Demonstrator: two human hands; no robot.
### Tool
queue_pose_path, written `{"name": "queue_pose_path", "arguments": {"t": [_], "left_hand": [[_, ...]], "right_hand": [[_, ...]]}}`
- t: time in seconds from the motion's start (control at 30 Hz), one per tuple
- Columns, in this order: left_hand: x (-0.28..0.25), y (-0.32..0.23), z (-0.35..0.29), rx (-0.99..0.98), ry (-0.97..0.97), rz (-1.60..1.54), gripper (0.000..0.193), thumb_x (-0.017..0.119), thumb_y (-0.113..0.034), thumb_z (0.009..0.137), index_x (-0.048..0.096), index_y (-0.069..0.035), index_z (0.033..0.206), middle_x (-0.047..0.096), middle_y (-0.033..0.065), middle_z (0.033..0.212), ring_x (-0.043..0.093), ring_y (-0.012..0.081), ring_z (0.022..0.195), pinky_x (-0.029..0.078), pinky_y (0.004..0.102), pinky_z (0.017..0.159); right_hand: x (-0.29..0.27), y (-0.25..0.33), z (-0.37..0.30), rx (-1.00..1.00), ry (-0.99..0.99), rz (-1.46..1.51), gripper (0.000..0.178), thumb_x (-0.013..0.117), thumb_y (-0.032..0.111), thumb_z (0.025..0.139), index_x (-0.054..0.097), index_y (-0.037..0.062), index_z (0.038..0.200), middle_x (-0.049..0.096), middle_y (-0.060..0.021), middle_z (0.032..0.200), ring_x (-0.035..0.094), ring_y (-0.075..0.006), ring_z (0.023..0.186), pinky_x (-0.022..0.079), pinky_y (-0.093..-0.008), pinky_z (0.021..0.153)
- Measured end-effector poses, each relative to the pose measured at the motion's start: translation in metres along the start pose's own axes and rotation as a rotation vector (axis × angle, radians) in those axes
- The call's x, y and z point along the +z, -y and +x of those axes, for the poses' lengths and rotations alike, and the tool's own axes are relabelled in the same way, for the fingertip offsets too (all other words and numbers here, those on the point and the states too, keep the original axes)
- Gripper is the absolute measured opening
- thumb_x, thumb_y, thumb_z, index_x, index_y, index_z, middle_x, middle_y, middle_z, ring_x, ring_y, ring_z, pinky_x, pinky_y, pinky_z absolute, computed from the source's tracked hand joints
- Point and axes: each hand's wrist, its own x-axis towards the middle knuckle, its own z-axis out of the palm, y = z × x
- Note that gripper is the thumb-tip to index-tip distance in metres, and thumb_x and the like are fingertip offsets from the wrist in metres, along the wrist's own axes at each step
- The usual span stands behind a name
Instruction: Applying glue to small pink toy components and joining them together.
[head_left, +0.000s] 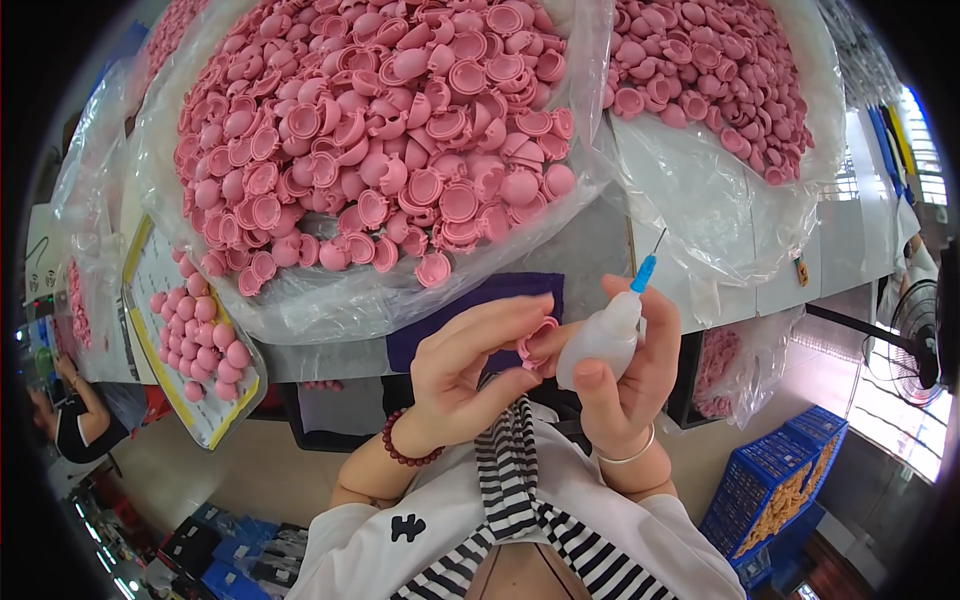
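Note:
My left hand (470, 365) pinches a pink half-shell (538, 340) by its edges between thumb and fingers, its hollow side turned to the right. In my right hand (630, 390) is a white squeeze bottle (600, 345) with a blue needle tip (645, 272), which points up and away from me. Fingers of the right hand reach close to the shell; whether they touch it I cannot tell. Beneath the hands lies a dark purple cloth (475, 310) on the grey table. Beyond it, a large pile of pink half-shells (400, 130) rests on clear plastic sheeting.
A second heap of pink pieces (710, 70) lies in plastic at the far right. On the left, a yellow-edged tray (215, 425) holds several round pink balls (205, 335). Blue crates (765, 490) stand at lower right near a fan (915, 335). Another person's arm (85, 395) shows at far left.

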Motion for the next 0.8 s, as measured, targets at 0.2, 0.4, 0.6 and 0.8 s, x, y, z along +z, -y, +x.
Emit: {"name": "queue_pose_path", "arguments": {"t": [0.2,0.4,0.6,0.8], "left_hand": [[-0.002,-0.002,-0.007,-0.162,-0.082,-0.559,0.049,0.053,0.006,0.079,0.035,0.006,0.124,0.044,0.0240,0.123,0.053,0.0227,0.104,0.047,0.0339,0.086],[-0.002,-0.013,-0.010,-0.195,0.000,-0.568,0.043,0.053,0.007,0.079,0.039,0.008,0.119,0.047,0.0238,0.120,0.052,0.0245,0.106,0.044,0.0354,0.090],[-0.002,-0.014,-0.011,-0.142,-0.022,-0.497,0.041,0.053,0.010,0.077,0.042,0.008,0.117,0.045,0.0259,0.120,0.048,0.0272,0.111,0.040,0.0370,0.094],[-0.001,-0.014,-0.008,-0.133,0.013,-0.445,0.043,0.055,0.011,0.076,0.042,0.008,0.117,0.045,0.0270,0.120,0.047,0.0286,0.112,0.040,0.0372,0.094]], "right_hand": [[-0.034,-0.006,-0.005,-0.263,-0.224,-0.011,0.060,0.069,0.036,0.072,0.040,0.0019,0.111,0.048,-0.0057,0.076,0.042,-0.0125,0.053,0.033,-0.0227,0.046],[-0.041,0.012,0.005,-0.573,0.017,-0.119,0.059,0.059,0.051,0.076,0.054,-0.0044,0.096,0.045,-0.0028,0.067,0.037,-0.0104,0.051,0.026,-0.0209,0.041],[-0.024,0.023,0.002,-0.695,0.006,-0.367,0.054,0.063,0.052,0.070,0.062,-0.0002,0.085,0.049,-0.0020,0.054,0.046,-0.0137,0.043,0.032,-0.0239,0.037],[-0.024,0.030,-0.002,-0.625,0.054,-0.391,0.052,0.063,0.050,0.070,0.063,0.0019,0.088,0.051,-0.0020,0.059,0.049,-0.0156,0.047,0.036,-0.0260,0.042]]}}
